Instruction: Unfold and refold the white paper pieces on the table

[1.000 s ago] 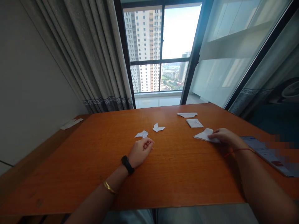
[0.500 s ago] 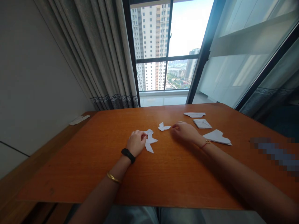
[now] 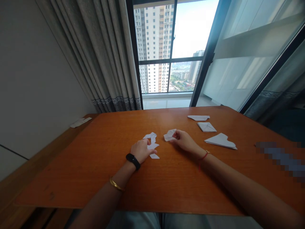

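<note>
My left hand point(image 3: 141, 150), with a black band at the wrist, grips the near-left side of a white folded paper figure point(image 3: 152, 138). Its thumb lies across the lower part, and pointed flaps stick out around the fingers, which hide some of the figure. Just to the right, my right hand point(image 3: 186, 140) pinches a smaller white folded paper piece point(image 3: 169, 135) by its right edge, between thumb and fingertips. The two papers are a short gap apart, low over or on the wooden table point(image 3: 114, 133); whether the smaller one touches the wood I cannot tell.
At the right of the table lie a long narrow folded paper point(image 3: 198, 118), a square folded paper point(image 3: 206, 127) and a larger pointed folded paper point(image 3: 221, 141). More white paper point(image 3: 80, 122) is on the ledge at left. A blurred patch point(image 3: 281, 159) covers the right edge.
My right hand has taken hold of the smaller folded paper, which has turned and shifted slightly nearer. My left hand has moved its thumb across the figure, which has tilted or turned a little.
</note>
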The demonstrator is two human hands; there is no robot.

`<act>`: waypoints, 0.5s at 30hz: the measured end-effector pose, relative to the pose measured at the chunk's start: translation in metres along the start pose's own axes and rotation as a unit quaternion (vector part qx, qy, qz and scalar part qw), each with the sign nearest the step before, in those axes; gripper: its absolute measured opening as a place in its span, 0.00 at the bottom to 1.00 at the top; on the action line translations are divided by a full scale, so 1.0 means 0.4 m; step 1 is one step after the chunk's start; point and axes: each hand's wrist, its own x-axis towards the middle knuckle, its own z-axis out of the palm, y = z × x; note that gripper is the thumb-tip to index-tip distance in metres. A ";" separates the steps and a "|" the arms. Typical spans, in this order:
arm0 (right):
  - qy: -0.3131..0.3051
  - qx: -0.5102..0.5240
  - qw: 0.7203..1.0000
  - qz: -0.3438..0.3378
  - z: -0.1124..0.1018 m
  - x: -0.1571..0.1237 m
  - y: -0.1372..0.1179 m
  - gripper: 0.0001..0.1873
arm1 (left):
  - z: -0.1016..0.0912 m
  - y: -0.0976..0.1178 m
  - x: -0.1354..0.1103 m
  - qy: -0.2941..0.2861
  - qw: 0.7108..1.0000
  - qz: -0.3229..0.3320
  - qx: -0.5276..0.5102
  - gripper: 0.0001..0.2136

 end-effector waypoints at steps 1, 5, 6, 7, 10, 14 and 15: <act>-0.010 0.036 0.999 -0.009 -0.003 -0.023 -0.014 0.15 | 0.000 0.005 -0.001 -0.002 0.999 0.000 -0.039 0.17; -0.066 0.177 0.982 0.003 -0.002 -0.089 -0.083 0.17 | 0.010 0.033 -0.005 -0.115 0.950 -0.017 -0.291 0.18; -0.074 0.202 0.976 0.004 0.001 -0.098 -0.096 0.17 | 0.015 0.041 -0.007 -0.152 0.922 -0.032 -0.356 0.19; -0.076 0.217 0.973 0.003 0.006 -0.104 -0.106 0.17 | 0.020 0.048 -0.010 -0.179 0.892 -0.046 -0.413 0.20; -0.062 0.206 0.977 0.000 0.027 -0.112 -0.112 0.15 | 0.031 0.067 -0.021 -0.212 0.814 -0.079 -0.534 0.21; -0.004 0.168 0.986 -0.001 0.055 -0.116 -0.099 0.11 | 0.039 0.084 -0.035 -0.223 0.769 -0.071 -0.594 0.23; 0.012 0.161 0.987 0.003 0.060 -0.117 -0.097 0.10 | 0.040 0.087 -0.037 -0.219 0.769 -0.064 -0.597 0.23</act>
